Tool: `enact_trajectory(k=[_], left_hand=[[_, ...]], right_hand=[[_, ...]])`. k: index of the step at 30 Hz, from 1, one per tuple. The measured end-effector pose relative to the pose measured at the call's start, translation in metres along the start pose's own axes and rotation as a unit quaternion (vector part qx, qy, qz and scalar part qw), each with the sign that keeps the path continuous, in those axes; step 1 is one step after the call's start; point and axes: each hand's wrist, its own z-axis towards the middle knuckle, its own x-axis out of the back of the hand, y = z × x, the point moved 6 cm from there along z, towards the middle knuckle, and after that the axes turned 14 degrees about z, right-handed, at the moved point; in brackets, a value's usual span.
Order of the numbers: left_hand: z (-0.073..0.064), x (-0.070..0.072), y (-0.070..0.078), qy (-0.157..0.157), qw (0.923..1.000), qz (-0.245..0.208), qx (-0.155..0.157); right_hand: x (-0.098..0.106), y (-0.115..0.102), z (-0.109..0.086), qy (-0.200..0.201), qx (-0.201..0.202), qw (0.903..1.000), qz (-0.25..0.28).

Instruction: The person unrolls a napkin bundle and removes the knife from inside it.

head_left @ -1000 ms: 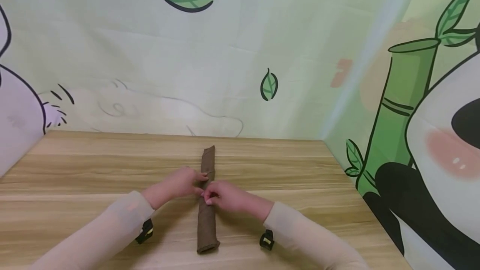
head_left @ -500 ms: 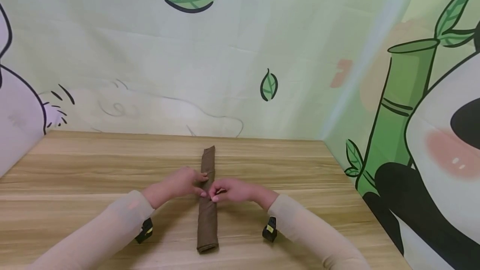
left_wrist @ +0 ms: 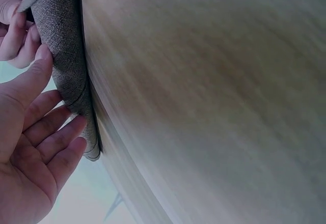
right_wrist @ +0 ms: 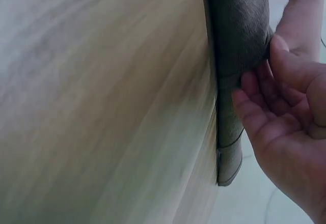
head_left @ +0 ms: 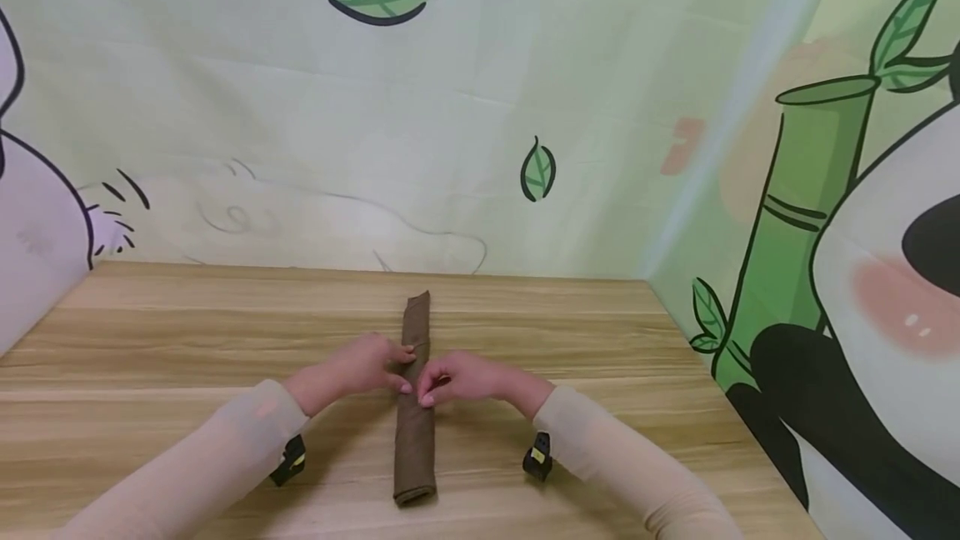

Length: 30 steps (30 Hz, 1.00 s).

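Note:
A long, narrow roll of brown cloth (head_left: 415,452) lies lengthwise on the wooden table, pointing away from me. My left hand (head_left: 366,365) is at its left side near the middle, thumb and fingertips touching the cloth. In the left wrist view the left hand's fingers (left_wrist: 60,137) are loosely extended along the roll (left_wrist: 58,30). From the right side, my right hand (head_left: 467,377) pinches a bit of the cloth between thumb and fingers. The right wrist view shows the right hand's thumb (right_wrist: 285,56) on a raised fold, its other fingers beneath it.
The wood-grain table (head_left: 187,323) runs back to a pale printed backdrop (head_left: 480,90) with leaf drawings. On the right side wall is a panda and bamboo print (head_left: 810,165). Black wrist devices (head_left: 537,457) hang under both sleeves.
My right hand has shifted a little to the right, from over the roll to its right edge, still pinching the cloth. My left hand and the roll have stayed almost in place.

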Motion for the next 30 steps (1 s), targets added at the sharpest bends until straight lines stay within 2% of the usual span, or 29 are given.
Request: enact_trajectory(k=[5,11,13,16,20,23,26,30], left_hand=[[-0.001,0.001,0.001,-0.006,0.9999,-0.008,0.003],[-0.005,0.004,0.001,0.002,1.0,-0.001,0.001],[-0.004,0.004,0.0,0.003,1.0,0.002,0.001],[-0.002,0.004,0.001,0.008,0.9999,0.007,-0.01],[0.002,0.004,0.003,0.018,0.9996,0.0,-0.022],[0.005,0.005,0.006,0.012,0.9997,0.003,-0.022],[0.005,0.004,0.008,-0.002,0.9998,0.009,-0.017],[0.005,0.003,0.008,-0.014,0.9999,0.003,-0.009]], right_hand=[[0.002,0.005,-0.002,-0.047,0.004,0.9988,0.013],[0.005,0.015,0.002,-0.099,-0.043,0.9918,0.069],[0.005,0.014,0.003,-0.097,-0.058,0.9902,0.082],[0.004,0.007,0.003,-0.081,-0.058,0.9936,0.054],[0.0,-0.004,0.002,-0.057,-0.023,0.9981,-0.008],[-0.001,-0.006,-0.001,-0.055,0.004,0.9983,-0.016],[-0.001,-0.003,-0.005,-0.067,0.004,0.9977,0.004],[0.0,0.003,-0.009,-0.078,-0.021,0.9959,0.041]])
